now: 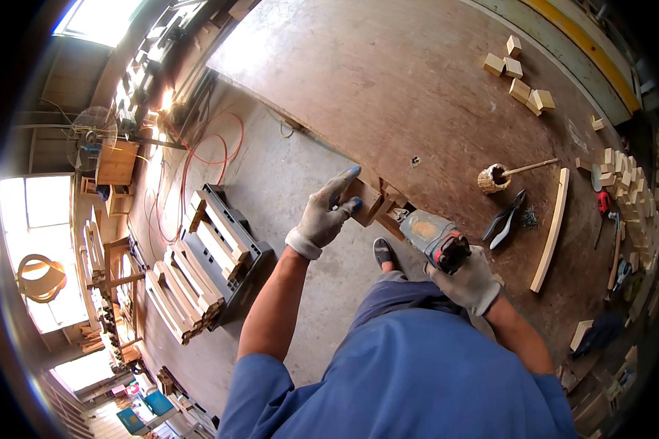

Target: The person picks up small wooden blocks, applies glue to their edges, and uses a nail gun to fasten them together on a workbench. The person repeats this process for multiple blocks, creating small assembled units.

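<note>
My left hand [321, 219], in a pale glove with blue fingertips, grips a brown wooden block [366, 199] just off the edge of the workbench [410, 88]. In my right hand [467, 282], also gloved, is a grey power tool [430, 233] with a red and black rear end. Its metal front end points at the wood by the bench edge; the exact kind of tool and any contact with the block I cannot make out. Right of the tool lie dark-handled pliers [504, 219]. Behind them stands a round pot [494, 178] with a stick in it.
A curved wooden strip [550, 230] lies on the bench at the right. Beyond are several small wood blocks [520, 90], a red-handled screwdriver [602, 205] and stacked wood pieces [626, 172]. On the floor at left, wooden slats [184, 293] rest by a dark pallet [245, 252]; a red hose [234, 139] curls behind.
</note>
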Available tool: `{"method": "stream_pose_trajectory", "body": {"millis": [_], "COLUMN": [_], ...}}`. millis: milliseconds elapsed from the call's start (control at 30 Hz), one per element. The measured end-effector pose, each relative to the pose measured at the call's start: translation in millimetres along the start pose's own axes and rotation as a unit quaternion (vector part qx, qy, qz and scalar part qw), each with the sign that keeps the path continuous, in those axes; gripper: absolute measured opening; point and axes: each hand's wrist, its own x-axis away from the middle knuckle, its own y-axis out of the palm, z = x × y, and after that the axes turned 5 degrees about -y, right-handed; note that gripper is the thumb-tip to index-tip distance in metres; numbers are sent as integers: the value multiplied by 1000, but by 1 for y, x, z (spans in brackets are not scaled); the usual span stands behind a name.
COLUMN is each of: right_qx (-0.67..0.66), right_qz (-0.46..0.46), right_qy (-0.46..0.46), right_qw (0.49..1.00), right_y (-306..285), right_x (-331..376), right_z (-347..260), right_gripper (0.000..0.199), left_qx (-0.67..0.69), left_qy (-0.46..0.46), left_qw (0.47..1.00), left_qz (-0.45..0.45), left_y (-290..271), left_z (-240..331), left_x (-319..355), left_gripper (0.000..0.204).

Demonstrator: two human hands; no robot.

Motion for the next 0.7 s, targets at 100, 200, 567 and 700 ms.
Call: {"method": "stream_pose_trajectory", "body": {"millis": [100,200,567,700], "right_qx": [6,-2,-17,-25], "right_qz": [7,22,35,31], "right_qy": [-18,-20,-33,-23], "right_qw": [1000,1000,999,999], "right_y": [7,12,17,17], "right_x": [-6,-11,-22,-23], "right_z": [2,4,3,2], "right_gripper": [17,17,17,17], "left_qx": [52,65,70,65], "left_qy": [-32,-33,-48,-45], "left_qw": [998,997,996,997], "left_qz": [2,8,9,11], "left_y": [4,5,4,4], "left_z": [0,1,10,9], "left_x": [-1,0,4,4], "left_gripper": [67,68,65,66]}}
